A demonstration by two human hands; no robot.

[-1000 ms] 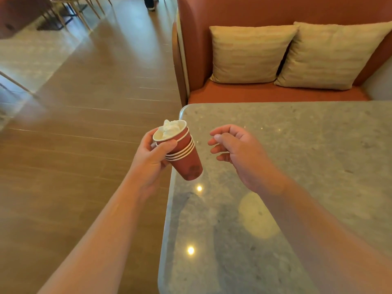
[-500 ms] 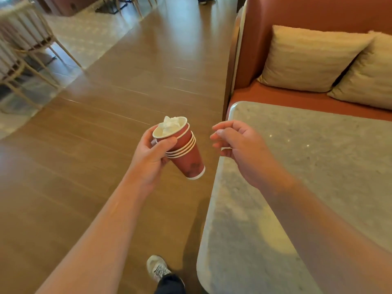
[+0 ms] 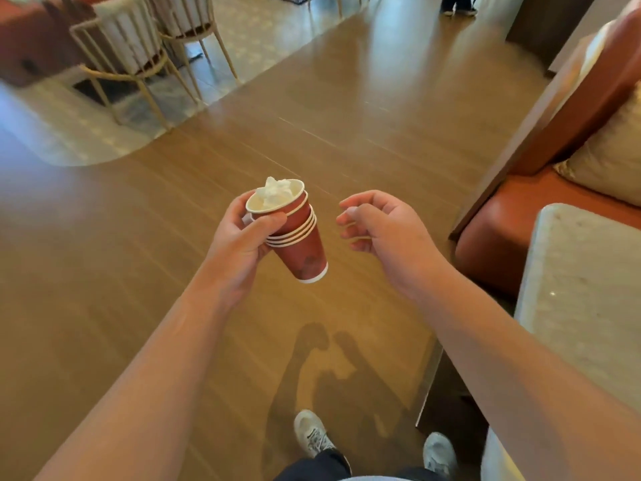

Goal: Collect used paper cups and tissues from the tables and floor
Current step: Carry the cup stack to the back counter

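A wide floor (image 3: 104,272) of glossy brown wood-look planks fills most of the view, giving way at the upper left to a paler patterned surface with a curved edge. On the right stands a booth seat (image 3: 492,223) in smooth rust-orange upholstery, with a cream cushion (image 3: 610,161) of soft woven fabric leaning on its back. In front of it, at the right edge, is the rounded corner of a worktop (image 3: 582,272) in grey speckled stone. At the upper left sit 2 chairs (image 3: 138,57) with thin pale curved frames and light padded backs. At the bottom are the person's 2 pale sneakers (image 3: 314,433) and dark trousers.

The left hand (image 3: 239,244) holds a stack of red paper cups (image 3: 295,234) over the floor, well clear of the worktop; its grip is wrapped around the upper rims, thumb across the front. The stack is tilted, base toward the right, with about 4 white rolled rims nested together. A crumpled white tissue (image 3: 275,190) sits in the top cup. The right hand (image 3: 381,234) hangs beside the stack without touching it, its grip loosely curled and holding nothing.
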